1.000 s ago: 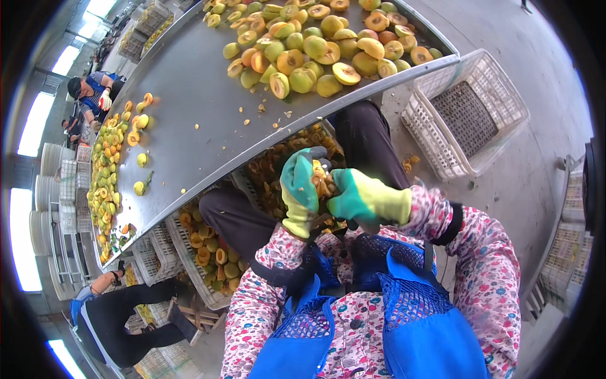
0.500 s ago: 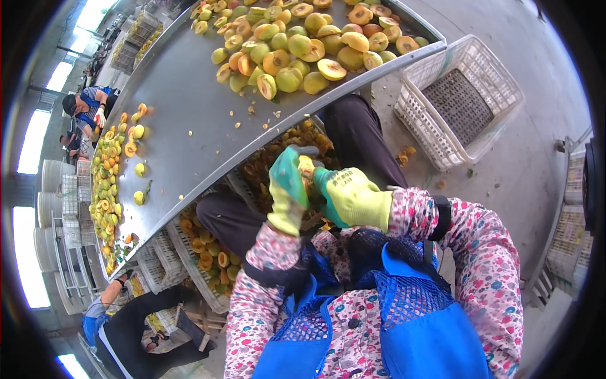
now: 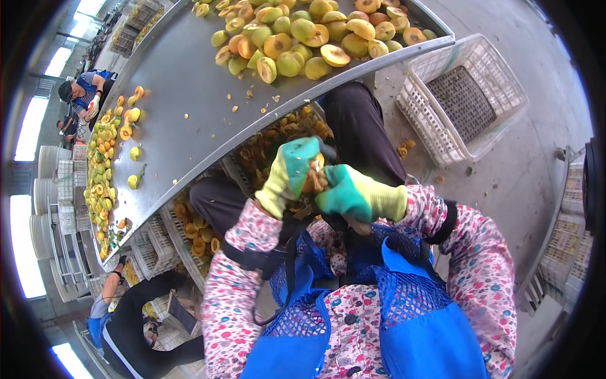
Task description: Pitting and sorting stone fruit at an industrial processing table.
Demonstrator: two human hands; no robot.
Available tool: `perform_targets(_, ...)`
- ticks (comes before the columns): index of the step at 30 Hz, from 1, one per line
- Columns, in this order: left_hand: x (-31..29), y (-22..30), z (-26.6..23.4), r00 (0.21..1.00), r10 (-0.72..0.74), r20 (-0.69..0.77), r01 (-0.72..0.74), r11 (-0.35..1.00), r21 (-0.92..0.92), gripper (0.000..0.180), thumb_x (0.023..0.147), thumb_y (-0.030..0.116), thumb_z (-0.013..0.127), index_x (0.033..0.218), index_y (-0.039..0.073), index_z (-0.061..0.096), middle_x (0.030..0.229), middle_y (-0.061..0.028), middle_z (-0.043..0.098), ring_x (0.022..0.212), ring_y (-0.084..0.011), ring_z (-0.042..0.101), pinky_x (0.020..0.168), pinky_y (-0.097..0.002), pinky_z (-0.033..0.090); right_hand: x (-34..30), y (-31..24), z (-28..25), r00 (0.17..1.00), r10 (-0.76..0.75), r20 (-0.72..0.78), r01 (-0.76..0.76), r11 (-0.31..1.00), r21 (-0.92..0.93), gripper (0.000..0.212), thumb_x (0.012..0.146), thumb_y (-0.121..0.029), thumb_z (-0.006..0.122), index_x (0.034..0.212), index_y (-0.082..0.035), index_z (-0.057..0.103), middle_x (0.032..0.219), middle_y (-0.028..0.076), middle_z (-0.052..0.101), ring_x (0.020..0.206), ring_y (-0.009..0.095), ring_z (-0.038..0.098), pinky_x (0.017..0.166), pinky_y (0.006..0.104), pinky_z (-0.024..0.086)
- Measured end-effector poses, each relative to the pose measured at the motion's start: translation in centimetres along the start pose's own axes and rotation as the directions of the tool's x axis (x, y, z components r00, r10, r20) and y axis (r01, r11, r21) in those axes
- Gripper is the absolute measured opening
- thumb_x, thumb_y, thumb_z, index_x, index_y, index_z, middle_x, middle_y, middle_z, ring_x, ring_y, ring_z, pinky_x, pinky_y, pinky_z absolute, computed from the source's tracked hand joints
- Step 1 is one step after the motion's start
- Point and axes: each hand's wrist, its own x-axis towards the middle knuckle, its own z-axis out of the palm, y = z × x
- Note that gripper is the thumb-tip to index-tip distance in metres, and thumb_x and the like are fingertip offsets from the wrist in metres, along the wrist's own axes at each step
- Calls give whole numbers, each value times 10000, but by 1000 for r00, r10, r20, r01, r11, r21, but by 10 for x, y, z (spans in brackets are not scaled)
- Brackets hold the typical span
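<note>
My left hand [image 3: 291, 167], in a yellow-and-green work glove, is closed around a piece of stone fruit [image 3: 315, 179], of which a brownish-orange part shows between the hands. A dark rounded tip pokes out beside its fingers. Against the same fruit presses my right hand [image 3: 356, 194], gloved alike, its fingers curled. A tan end, perhaps a handle, sticks out below that fist; what it belongs to is hidden. Both hands are above my lap. Under the table edge, between my knees, is a heap of orange-brown fruit pieces [image 3: 268, 155].
A metal table [image 3: 189, 95] slopes across, bearing a pile of halved stone fruit [image 3: 303, 38] and another heap [image 3: 104, 164] at its far left. A white plastic crate [image 3: 435, 123] stands on the floor at right. Co-workers [image 3: 85, 95] are at left.
Both hands have come closer to my body and turned, still together at the fruit. My left forearm has swung outward to the left. The view has shifted slightly.
</note>
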Motion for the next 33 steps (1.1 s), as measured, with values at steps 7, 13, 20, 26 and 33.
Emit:
perform_targets(7,-4,2,26,830,-503,-242,102,562,-821,321,952,266,506,1033,-22,623,821,-89,650,697,-138,614,648,-258,514,-2,-8,-2,997,60,46,-71,948,311,137,771,-124,577,791,6,614,658,65,596,570,150,565,527,288,451)
perform_targets(13,-15,11,30,783,-392,-483,-114,673,-731,275,942,199,551,1112,-15,589,884,-87,642,741,-119,600,656,-251,517,10,18,13,820,-564,-96,571,818,70,188,861,-167,547,929,3,594,709,58,585,605,151,549,547,271,430)
perform_targets(20,-50,-16,-19,598,-66,-799,-115,979,-167,308,965,227,470,1122,-10,588,1050,-105,607,837,-188,599,727,-294,508,23,-30,26,966,-223,130,180,943,280,157,855,-168,570,873,-13,585,690,33,547,569,132,522,538,280,430)
perform_targets(26,-201,-61,-130,443,42,-896,398,886,238,325,910,191,493,1122,-38,583,1057,-185,609,935,-306,593,836,-379,472,52,-5,25,976,-183,114,192,979,-71,161,758,-111,602,880,-16,553,728,74,525,684,219,500,641,368,437)
perform_targets(33,-70,-20,-123,651,89,-754,553,625,551,341,834,157,589,1169,96,559,1218,-242,541,920,-406,614,808,-450,499,73,21,6,977,-214,-10,211,952,222,146,798,-143,570,825,-1,557,715,43,587,647,118,567,597,281,465)
